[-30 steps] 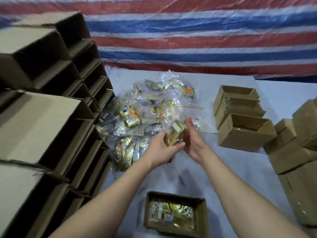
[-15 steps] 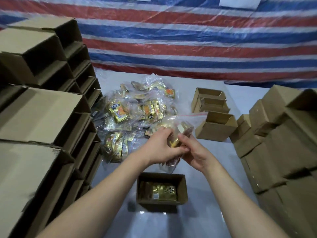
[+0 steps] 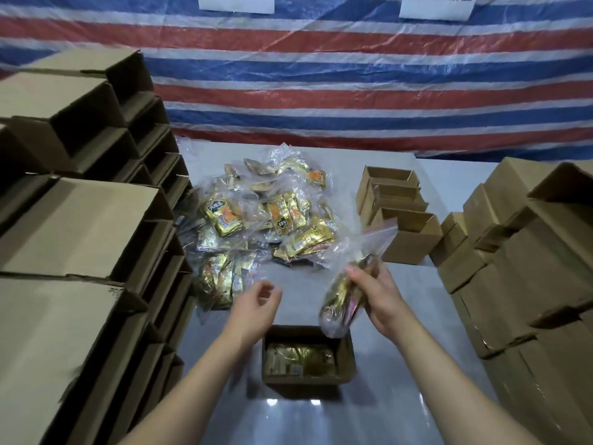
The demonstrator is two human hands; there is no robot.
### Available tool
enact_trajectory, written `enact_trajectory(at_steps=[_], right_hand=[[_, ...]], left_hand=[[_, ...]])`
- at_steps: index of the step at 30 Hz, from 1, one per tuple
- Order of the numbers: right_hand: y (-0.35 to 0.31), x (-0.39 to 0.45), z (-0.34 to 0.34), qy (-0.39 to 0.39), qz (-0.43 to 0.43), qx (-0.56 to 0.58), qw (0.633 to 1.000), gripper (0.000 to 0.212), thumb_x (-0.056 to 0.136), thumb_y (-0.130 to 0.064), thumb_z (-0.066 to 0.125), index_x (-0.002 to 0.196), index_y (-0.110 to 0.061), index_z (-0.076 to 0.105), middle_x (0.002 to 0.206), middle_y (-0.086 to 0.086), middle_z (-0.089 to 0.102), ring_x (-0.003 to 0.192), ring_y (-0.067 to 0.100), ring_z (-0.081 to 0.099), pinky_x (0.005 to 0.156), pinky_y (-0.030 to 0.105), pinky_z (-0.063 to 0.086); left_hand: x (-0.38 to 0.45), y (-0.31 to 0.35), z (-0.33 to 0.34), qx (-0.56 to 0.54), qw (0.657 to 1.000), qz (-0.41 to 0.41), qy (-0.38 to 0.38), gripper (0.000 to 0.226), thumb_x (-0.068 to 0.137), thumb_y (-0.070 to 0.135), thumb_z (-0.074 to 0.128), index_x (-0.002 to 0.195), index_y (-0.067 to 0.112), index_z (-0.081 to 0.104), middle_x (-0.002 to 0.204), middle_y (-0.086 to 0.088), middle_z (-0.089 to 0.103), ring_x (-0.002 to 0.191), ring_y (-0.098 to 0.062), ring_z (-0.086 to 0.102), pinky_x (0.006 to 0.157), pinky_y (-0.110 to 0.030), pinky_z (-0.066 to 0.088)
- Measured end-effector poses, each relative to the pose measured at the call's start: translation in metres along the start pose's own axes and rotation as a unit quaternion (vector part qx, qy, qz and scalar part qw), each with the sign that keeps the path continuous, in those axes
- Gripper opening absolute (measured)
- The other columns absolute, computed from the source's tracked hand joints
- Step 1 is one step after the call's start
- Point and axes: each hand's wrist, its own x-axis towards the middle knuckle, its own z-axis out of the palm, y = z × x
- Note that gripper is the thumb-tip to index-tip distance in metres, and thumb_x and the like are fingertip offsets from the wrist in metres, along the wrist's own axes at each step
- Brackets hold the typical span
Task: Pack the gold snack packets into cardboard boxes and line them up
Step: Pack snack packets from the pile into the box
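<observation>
Above open box (image 3: 308, 379) | right hand (image 3: 373, 295) grip clamps bagged gold packets (image 3: 341, 298) | left hand (image 3: 255, 305) loose (print unreadable)

You face a tarp wall (image 3: 353, 91) striped in red, white and blue, its plastic creased and faintly shiny. Two white paper sheets (image 3: 236, 2) hang along its top edge. Below you lies a pale grey table (image 3: 417, 316), where overhead light leaves small bright glints near its front.
</observation>
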Motion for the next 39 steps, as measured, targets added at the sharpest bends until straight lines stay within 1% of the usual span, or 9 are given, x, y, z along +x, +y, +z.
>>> enact_trajectory(at_steps=[3,7,12,14,21,24,30,35,39], right_hand=[[0.016,-0.006,0.004,-0.089,-0.018,-0.307,0.947,0.06,0.062,-0.044,0.085,0.112,-0.051,0.052,0.102,-0.02,0.068,0.095,-0.001,0.066,0.075,0.012,0.051],[0.055,-0.007,0.016,-0.228,-0.035,-0.513,0.827,0.059,0.064,-0.041,0.077,0.117,-0.042,0.05,0.098,-0.012,0.066,0.087,0.006,0.064,0.078,0.028,0.054],[0.073,0.011,0.033,-0.324,-0.014,-0.64,0.697,0.056,0.066,-0.041,0.073,0.117,-0.029,0.053,0.105,0.001,0.067,0.096,0.025,0.063,0.079,0.031,0.051],[0.075,0.018,0.042,-0.347,-0.023,-0.658,0.668,0.054,0.069,-0.039,0.072,0.118,-0.027,0.055,0.107,0.004,0.066,0.096,0.026,0.061,0.075,0.028,0.046],[0.098,0.018,0.038,-0.351,-0.067,-0.688,0.631,0.05,0.077,-0.04,0.067,0.122,-0.025,0.051,0.11,0.007,0.067,0.099,0.031,0.063,0.082,0.034,0.051],[0.106,0.02,0.038,-0.346,-0.064,-0.658,0.666,0.054,0.079,-0.037,0.069,0.127,-0.023,0.051,0.118,0.006,0.066,0.107,0.029,0.061,0.09,0.035,0.049],[0.122,0.023,0.026,-0.345,-0.009,-0.578,0.74,0.072,0.084,-0.041,0.073,0.148,-0.027,0.043,0.141,-0.004,0.055,0.127,0.014,0.052,0.106,0.02,0.037],[0.129,0.02,0.024,-0.4,0.019,-0.588,0.703,0.048,0.083,-0.047,0.07,0.127,-0.029,0.059,0.119,-0.001,0.068,0.105,0.018,0.062,0.092,0.03,0.048],[0.163,0.011,0.033,-0.346,0.078,-0.718,0.599,0.051,0.088,-0.048,0.062,0.129,-0.018,0.052,0.124,0.011,0.062,0.113,0.034,0.06,0.092,0.039,0.048]], left_hand=[[-0.005,-0.064,0.029,0.073,0.989,-0.105,-0.076,0.046,0.096,0.038,0.057,0.136,0.016,0.05,0.131,-0.002,0.055,0.127,-0.021,0.051,0.106,-0.03,0.039],[-0.012,-0.099,0.05,0.01,0.992,-0.108,-0.061,0.015,0.101,0.029,0.048,0.092,0.035,0.058,0.09,0.017,0.064,0.106,-0.018,0.063,0.077,-0.01,0.045],[-0.007,-0.1,0.05,-0.02,0.992,-0.107,-0.063,0.027,0.1,0.046,0.043,0.113,0.03,0.061,0.119,0.008,0.064,0.11,-0.011,0.058,0.086,-0.024,0.042],[-0.006,-0.099,0.047,-0.036,0.992,-0.101,-0.068,0.028,0.099,0.044,0.045,0.113,0.026,0.062,0.11,0.0,0.068,0.105,-0.019,0.063,0.09,-0.031,0.049],[-0.009,-0.103,0.048,-0.055,0.99,-0.119,-0.051,0.027,0.1,0.048,0.041,0.095,0.028,0.058,0.095,0.011,0.066,0.092,-0.004,0.062,0.08,-0.02,0.046],[-0.01,-0.102,0.049,-0.072,0.99,-0.116,-0.04,0.027,0.101,0.046,0.039,0.097,0.029,0.059,0.094,0.015,0.065,0.087,0.015,0.057,0.072,-0.007,0.041],[-0.006,-0.104,0.049,-0.059,0.99,-0.122,-0.039,0.023,0.102,0.042,0.039,0.099,0.029,0.057,0.096,0.016,0.064,0.088,0.016,0.054,0.069,0.002,0.036],[-0.01,-0.109,0.051,-0.047,0.991,-0.112,-0.064,0.021,0.103,0.039,0.039,0.109,0.028,0.056,0.106,0.012,0.064,0.101,0.002,0.058,0.082,-0.008,0.037],[-0.016,-0.113,0.06,-0.036,0.991,-0.092,-0.089,0.034,0.102,0.043,0.039,0.131,0.028,0.049,0.118,0.014,0.056,0.104,0.007,0.052,0.084,-0.005,0.033]])
